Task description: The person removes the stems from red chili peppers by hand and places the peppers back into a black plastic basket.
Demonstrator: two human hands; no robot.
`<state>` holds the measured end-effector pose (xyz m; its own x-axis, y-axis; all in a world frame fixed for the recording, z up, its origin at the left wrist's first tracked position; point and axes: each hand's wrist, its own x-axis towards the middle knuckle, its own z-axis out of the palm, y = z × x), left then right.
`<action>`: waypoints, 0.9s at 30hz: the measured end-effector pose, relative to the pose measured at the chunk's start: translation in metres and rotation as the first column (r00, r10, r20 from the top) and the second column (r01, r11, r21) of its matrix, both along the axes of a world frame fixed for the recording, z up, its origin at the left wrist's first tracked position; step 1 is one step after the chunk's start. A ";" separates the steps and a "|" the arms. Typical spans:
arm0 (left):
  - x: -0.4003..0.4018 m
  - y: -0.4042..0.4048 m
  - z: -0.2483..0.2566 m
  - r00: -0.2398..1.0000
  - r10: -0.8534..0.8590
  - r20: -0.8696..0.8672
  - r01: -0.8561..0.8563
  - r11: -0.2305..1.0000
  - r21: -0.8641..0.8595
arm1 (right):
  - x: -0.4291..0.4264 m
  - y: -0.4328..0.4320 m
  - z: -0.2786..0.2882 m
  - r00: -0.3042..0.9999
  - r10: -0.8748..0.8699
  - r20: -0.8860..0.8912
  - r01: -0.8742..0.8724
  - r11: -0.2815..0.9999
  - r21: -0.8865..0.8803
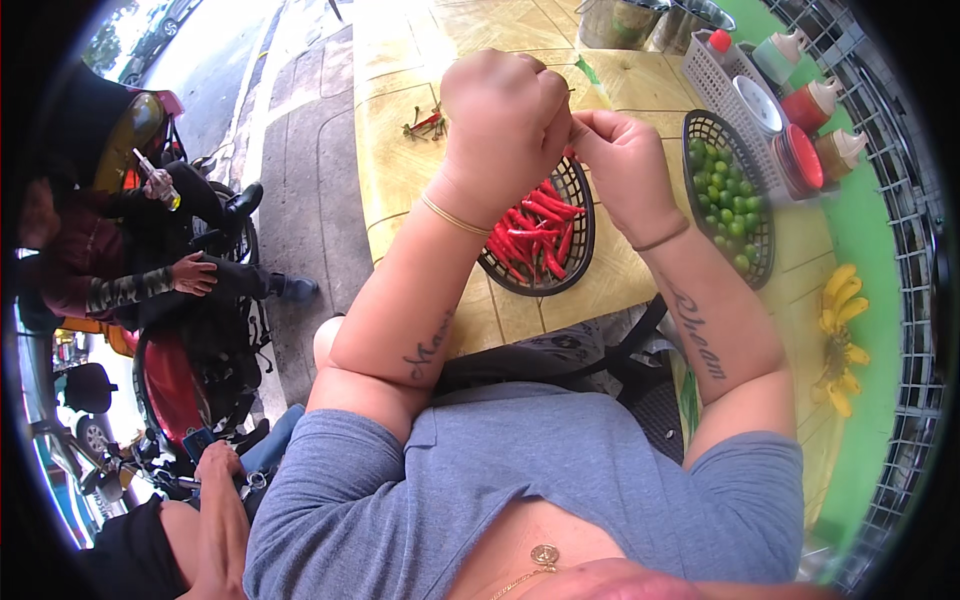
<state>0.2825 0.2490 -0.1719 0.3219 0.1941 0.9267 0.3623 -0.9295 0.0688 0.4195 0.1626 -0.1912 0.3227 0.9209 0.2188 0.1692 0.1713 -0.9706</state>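
In front of my chest, my left hand (506,109) is curled into a fist, its back towards me. Against its fingers, my right hand (630,161) pinches with thumb and forefinger. A small red end of a chili pepper (569,151) shows where the two hands meet; the rest is covered by the fingers. Below them, an oval black plastic basket (590,251) holds many red chilies (536,229). Left of my fist, a small heap of green chili stems (424,126) with some red among them lies on the yellow patterned tabletop (397,180).
Right of my hands stands a black basket (766,266) of green calamansi-like limes (724,187). Behind it, a grey plastic rack (701,71) holds sauce bottles (810,105), a white bowl (757,105) and red saucers (802,161). Metal buckets (621,24) stand far off. People sit by motorcycles (172,382) at left.
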 end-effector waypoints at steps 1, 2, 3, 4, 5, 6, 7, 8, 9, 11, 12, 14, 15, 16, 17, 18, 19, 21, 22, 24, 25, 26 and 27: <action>0.000 0.003 -0.003 1.000 0.003 -0.001 -0.003 1.000 0.001 | -0.001 0.000 0.001 1.000 0.006 0.001 -0.006 1.000 0.015; 0.002 0.010 -0.010 0.994 -0.084 0.071 0.091 0.990 -0.104 | -0.002 0.000 0.002 1.000 0.009 0.000 -0.009 1.000 0.016; 0.003 0.012 -0.009 0.974 -0.169 0.151 0.197 0.960 -0.200 | -0.001 0.000 0.003 1.000 0.006 0.026 -0.006 1.000 -0.001; 0.001 0.012 -0.010 0.974 -0.172 0.149 0.200 0.959 -0.200 | -0.001 0.000 0.004 0.999 0.003 0.052 -0.002 1.000 -0.019; -0.004 0.013 -0.010 0.942 -0.227 0.246 0.332 0.738 -0.587 | -0.003 -0.001 0.005 0.999 0.000 0.050 0.001 1.000 -0.019; -0.007 0.012 -0.009 0.905 -0.231 0.357 0.420 0.353 -0.836 | -0.004 0.000 0.005 0.994 -0.018 0.111 0.022 0.999 -0.032; -0.008 0.013 -0.007 0.905 -0.235 0.356 0.420 0.350 -0.837 | -0.005 0.000 0.005 0.984 -0.036 0.172 0.044 0.998 -0.045; -0.010 0.013 -0.005 0.915 -0.248 0.318 0.386 0.310 -0.869 | -0.005 -0.001 0.003 0.977 -0.048 0.205 0.060 0.997 -0.053; -0.012 0.013 -0.002 0.924 -0.258 0.281 0.349 0.271 -0.897 | -0.004 -0.001 0.001 0.978 -0.048 0.205 0.060 0.997 -0.053; -0.015 0.018 0.001 0.938 -0.270 0.216 0.291 0.274 -0.917 | -0.001 -0.001 -0.001 0.748 -0.212 0.629 0.134 0.976 0.170; -0.020 0.025 -0.002 0.883 -0.335 0.330 0.380 0.094 -0.920 | -0.002 -0.001 0.000 0.749 -0.208 0.629 0.130 0.977 0.169; -0.022 0.034 -0.009 0.813 -0.372 0.448 0.448 -0.092 -0.890 | -0.005 -0.002 0.003 0.707 -0.212 0.674 0.120 0.976 0.182; -0.021 0.035 -0.011 0.739 -0.368 0.564 0.529 -0.202 -0.824 | -0.004 -0.002 0.002 0.707 -0.211 0.675 0.119 0.976 0.180; -0.021 0.036 -0.013 0.654 -0.349 0.671 0.596 -0.309 -0.741 | -0.001 -0.001 -0.001 0.690 -0.237 0.684 0.131 0.970 0.205; -0.023 0.038 -0.014 0.654 -0.348 0.672 0.596 -0.310 -0.741 | 0.000 0.000 -0.003 0.673 -0.264 0.691 0.142 0.963 0.229; -0.023 0.037 -0.010 0.710 -0.306 0.635 0.594 -0.224 -0.772 | 0.001 0.001 -0.003 0.672 -0.263 0.693 0.145 0.963 0.226; -0.024 0.038 -0.009 0.759 -0.259 0.597 0.583 -0.137 -0.801 | 0.002 0.001 -0.002 0.790 -0.192 0.583 0.156 0.981 0.112; -0.030 0.050 -0.018 0.840 -0.192 0.508 0.527 0.063 -0.847 | -0.001 0.000 0.002 0.885 -0.120 0.449 0.137 0.991 -0.005; -0.036 0.063 -0.025 0.970 -0.060 0.236 0.243 0.335 -0.910 | -0.007 -0.003 0.004 0.815 -0.132 0.564 0.109 0.991 0.074; -0.044 0.085 -0.039 0.988 0.150 -0.023 -0.100 0.528 -0.844 | -0.014 -0.009 0.007 0.730 -0.144 0.668 0.062 0.987 0.146; -0.048 0.093 -0.042 0.964 0.205 -0.171 -0.248 0.452 -0.857 | -0.017 -0.012 0.008 0.663 -0.081 0.744 0.039 0.996 0.074; -0.051 0.099 -0.046 0.916 0.247 -0.317 -0.391 0.367 -0.844 | -0.019 -0.013 0.009 0.587 -0.014 0.809 0.023 1.000 0.001; -0.051 0.100 -0.047 0.915 0.248 -0.319 -0.393 0.367 -0.843 | -0.020 -0.014 0.009 0.589 -0.014 0.808 0.021 1.000 0.001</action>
<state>0.2311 0.3493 -0.2188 0.1325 0.9820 0.1348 0.6907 -0.1891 0.6980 0.3997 0.1484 -0.1822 0.0328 0.9199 0.3908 0.8875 0.1531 -0.4346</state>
